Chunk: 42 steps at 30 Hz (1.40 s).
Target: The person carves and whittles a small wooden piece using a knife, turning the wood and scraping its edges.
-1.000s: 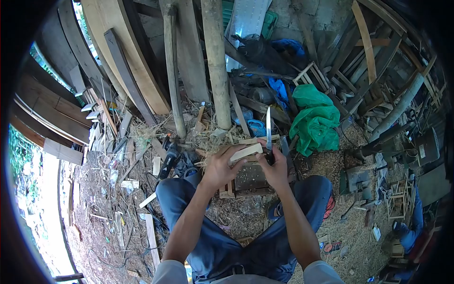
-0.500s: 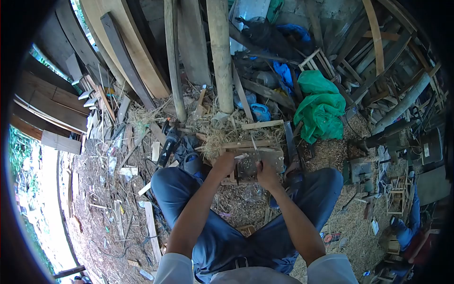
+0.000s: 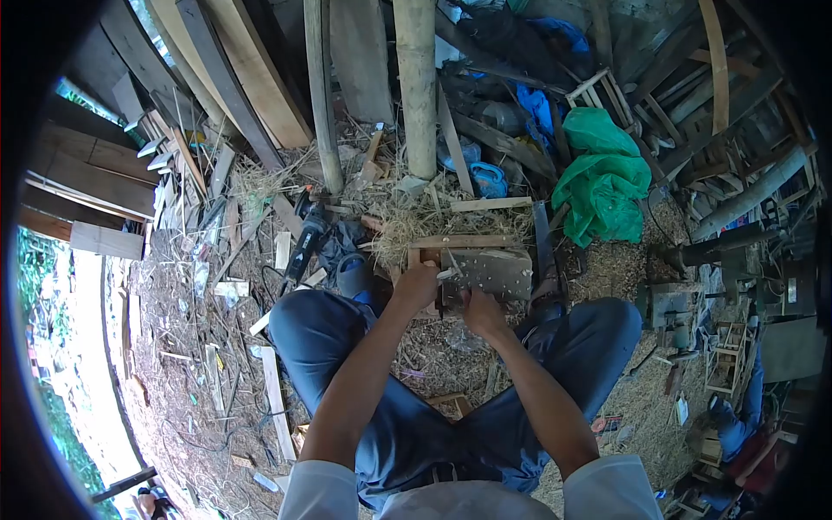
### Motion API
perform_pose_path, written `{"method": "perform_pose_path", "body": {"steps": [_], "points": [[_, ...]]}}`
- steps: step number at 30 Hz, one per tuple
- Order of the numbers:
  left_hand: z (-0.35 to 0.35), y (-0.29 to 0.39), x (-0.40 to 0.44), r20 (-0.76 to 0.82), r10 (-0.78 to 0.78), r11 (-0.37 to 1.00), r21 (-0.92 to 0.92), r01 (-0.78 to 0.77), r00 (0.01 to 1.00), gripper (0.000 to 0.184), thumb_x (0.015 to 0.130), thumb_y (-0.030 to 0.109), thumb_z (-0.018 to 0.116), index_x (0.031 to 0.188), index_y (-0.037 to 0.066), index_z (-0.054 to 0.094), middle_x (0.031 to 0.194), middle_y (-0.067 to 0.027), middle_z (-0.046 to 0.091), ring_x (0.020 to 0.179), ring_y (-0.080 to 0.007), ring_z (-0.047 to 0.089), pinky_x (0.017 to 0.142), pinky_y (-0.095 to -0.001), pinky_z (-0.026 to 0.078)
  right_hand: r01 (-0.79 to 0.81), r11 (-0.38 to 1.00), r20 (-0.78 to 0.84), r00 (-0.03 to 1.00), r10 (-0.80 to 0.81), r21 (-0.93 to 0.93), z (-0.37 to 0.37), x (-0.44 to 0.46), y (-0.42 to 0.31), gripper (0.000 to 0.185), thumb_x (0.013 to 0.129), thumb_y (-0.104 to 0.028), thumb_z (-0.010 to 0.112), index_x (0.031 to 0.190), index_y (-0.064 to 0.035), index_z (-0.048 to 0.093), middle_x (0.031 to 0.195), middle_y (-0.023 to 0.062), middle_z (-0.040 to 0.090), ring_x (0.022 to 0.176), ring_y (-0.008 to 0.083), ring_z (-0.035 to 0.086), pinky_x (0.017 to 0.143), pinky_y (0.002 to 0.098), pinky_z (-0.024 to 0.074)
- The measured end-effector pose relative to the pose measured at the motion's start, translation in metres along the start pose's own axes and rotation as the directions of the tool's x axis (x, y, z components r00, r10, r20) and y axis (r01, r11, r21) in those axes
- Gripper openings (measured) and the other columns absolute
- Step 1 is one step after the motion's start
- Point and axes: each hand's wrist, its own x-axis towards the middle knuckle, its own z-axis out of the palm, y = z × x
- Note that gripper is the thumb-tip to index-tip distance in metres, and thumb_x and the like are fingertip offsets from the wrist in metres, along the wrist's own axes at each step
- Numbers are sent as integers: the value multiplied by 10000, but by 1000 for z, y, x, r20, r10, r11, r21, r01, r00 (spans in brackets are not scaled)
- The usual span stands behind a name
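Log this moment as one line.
left grip: holding pale wood piece | right grip: holding knife | nearby: wooden block, green plastic

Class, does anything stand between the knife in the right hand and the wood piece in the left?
Nothing visible does. The knife in the right hand lies close beside the wood piece in the left hand; whether they touch, I cannot tell.
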Motion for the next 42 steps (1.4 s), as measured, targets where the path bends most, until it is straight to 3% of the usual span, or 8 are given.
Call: {"method": "perform_pose_path", "body": {"steps": [4, 14, 20, 23, 31, 42], "points": [[-11, 8, -2, -14, 9, 1000, 0, -9, 1000, 120, 719, 45, 584, 821, -12, 609, 837, -199, 597, 793, -352, 621, 680, -436, 515, 30, 999, -79, 996, -32, -34, 4, 1, -7, 342, 936, -281, 394, 970, 37, 515, 840, 310, 592, 835, 474, 565, 735, 538, 436], [-16, 16, -3, 12, -18, 999, 32, 17, 1000, 137, 747, 88, 558, 799, -21, 623, 858, -202, 598, 788, -341, 628, 677, -430, 518, 4, 994, -26, 1000, -7, -108, -2, -10, -13, 298, 941, -243, 367, 997, 27, 481, 843, 316, 596, 853, 452, 591, 744, 538, 457], [-6, 17, 3, -70, 44, 991, 128, -35, 997, 163, 759, 93, 524, 788, -2, 653, 741, -186, 627, 699, -326, 643, 662, -413, 518, 27, 1000, -93, 995, -26, 9, 12, 6, 0, 251, 929, -209, 408, 957, 35, 459, 796, 316, 591, 789, 480, 579, 689, 554, 454], [-3, 15, 5, 4, 59, 988, 143, -59, 998, 160, 775, 87, 538, 897, 14, 612, 803, -188, 618, 763, -346, 626, 647, -456, 510, 29, 999, -44, 999, -30, -28, 9, 13, 2, 249, 926, -199, 413, 965, 43, 453, 797, 320, 589, 791, 483, 576, 682, 547, 459], [1, 10, 0, -135, 123, 986, 127, -106, 983, 251, 717, 34, 535, 961, 1, 583, 775, -186, 615, 762, -326, 627, 634, -409, 522, 22, 1000, -29, 999, -22, 0, 14, 23, -1, 259, 921, -192, 417, 997, 54, 449, 805, 336, 580, 810, 483, 571, 677, 551, 456], [-4, 15, -3, -155, 99, 989, 129, -79, 983, 189, 762, 65, 517, 928, 8, 587, 756, -171, 614, 740, -317, 628, 617, -402, 522, 39, 993, 88, 995, -49, 108, 1, 32, -8, 283, 931, -217, 403, 965, 53, 478, 847, 311, 587, 839, 465, 570, 715, 501, 449]]}}
